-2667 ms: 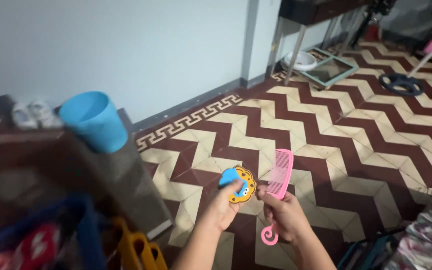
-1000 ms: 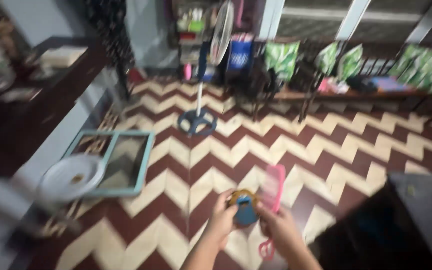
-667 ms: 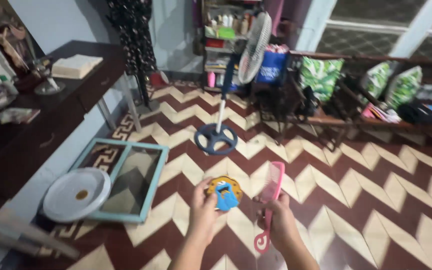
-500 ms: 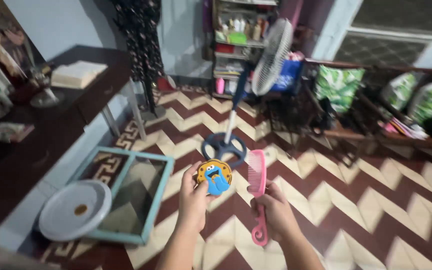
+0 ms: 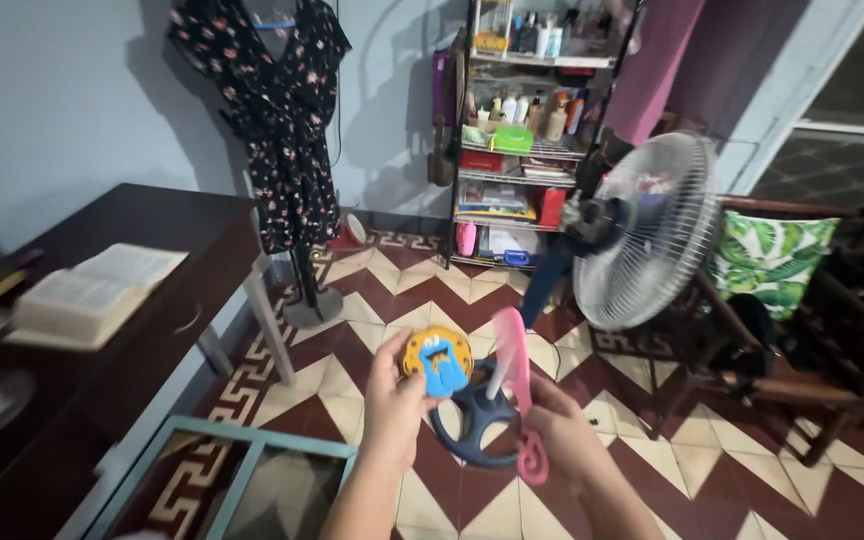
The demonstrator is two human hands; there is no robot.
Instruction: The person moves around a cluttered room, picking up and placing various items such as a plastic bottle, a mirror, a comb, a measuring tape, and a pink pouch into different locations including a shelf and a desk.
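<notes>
Dark wood forms the worktop (image 5: 142,215) at the far left, carrying an open book (image 5: 92,290); a pale blue frame (image 5: 237,440) lies on the zigzag-tiled floor (image 5: 392,290) below it. A black floral dress (image 5: 287,110) hangs against the wall behind.

Left hand (image 5: 392,400): raised at centre frame, its fingers (image 5: 384,352) closed around the edge of a round orange-rimmed disc with a blue cartoon figure (image 5: 435,360). The disc faces the camera and sits at the top of the hand, above the palm.

Right hand (image 5: 564,425): just beside the left, fingers wrapped about the handle of a pink comb (image 5: 515,375). The comb's long axis runs near upright, toothed end uppermost and leaning slightly toward the disc, curled tail (image 5: 532,462) hanging below the fist. It is somewhat blurred.

Relation of note: the disc lies directly left of the comb's toothed end, near but apart, at about the same height. Each item is held by one hand only.

Behind the hands stands a pedestal fan (image 5: 642,230), its dark base (image 5: 477,425) on the floor. Further right, a wire shelf rack (image 5: 532,130) and a leaf-print cushion (image 5: 772,260).
</notes>
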